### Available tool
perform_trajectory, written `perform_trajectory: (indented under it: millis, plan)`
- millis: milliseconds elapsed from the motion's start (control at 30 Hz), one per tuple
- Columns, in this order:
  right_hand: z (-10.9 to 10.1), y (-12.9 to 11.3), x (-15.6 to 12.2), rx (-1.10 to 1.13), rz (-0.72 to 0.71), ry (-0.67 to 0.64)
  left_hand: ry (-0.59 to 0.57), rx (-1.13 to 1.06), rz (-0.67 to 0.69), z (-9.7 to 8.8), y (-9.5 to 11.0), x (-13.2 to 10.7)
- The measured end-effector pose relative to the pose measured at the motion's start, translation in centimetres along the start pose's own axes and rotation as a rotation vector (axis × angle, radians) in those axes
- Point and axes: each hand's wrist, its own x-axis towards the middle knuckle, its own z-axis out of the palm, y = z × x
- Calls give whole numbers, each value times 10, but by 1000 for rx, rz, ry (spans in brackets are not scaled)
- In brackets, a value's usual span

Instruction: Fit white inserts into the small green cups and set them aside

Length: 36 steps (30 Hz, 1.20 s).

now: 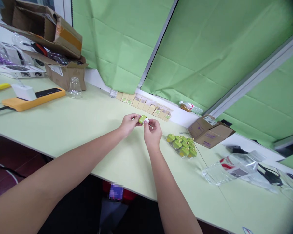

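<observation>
Over the middle of the table (104, 156), both my hands meet at a small rounded green case (143, 119) with a white part (146, 120) at its right end. My left hand (130, 124) pinches the green side between thumb and fingers. My right hand (153, 132) is closed on the white end, its thumb against the front. Whether the white part is separate from the green one I cannot tell. To the right of my right hand sits a clear tray of several similar green cases (183, 145) with yellow loops.
Small tan boxes (146, 104) line the wall. An orange power strip (36, 99), a clear jar (75, 87) and cardboard boxes (65, 73) stand left. On the right are a carton (207, 131), a large clear bottle (234, 167) and cables; a small bottle (191, 107) lies on the ledge.
</observation>
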Motion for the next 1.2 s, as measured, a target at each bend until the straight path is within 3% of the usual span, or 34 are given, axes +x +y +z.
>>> perform_trajectory:
  millis: [533,933,1200]
  plan:
    - [-4,-1,0,-57,-72,-16,-17,22,7,-2,-2,0]
    - [-1,1,4,141,49,37,-66,-17,-36,-4,-2,3]
    - [-2,-3,1,108,30,10,-137,-107,-140,-8,1,2]
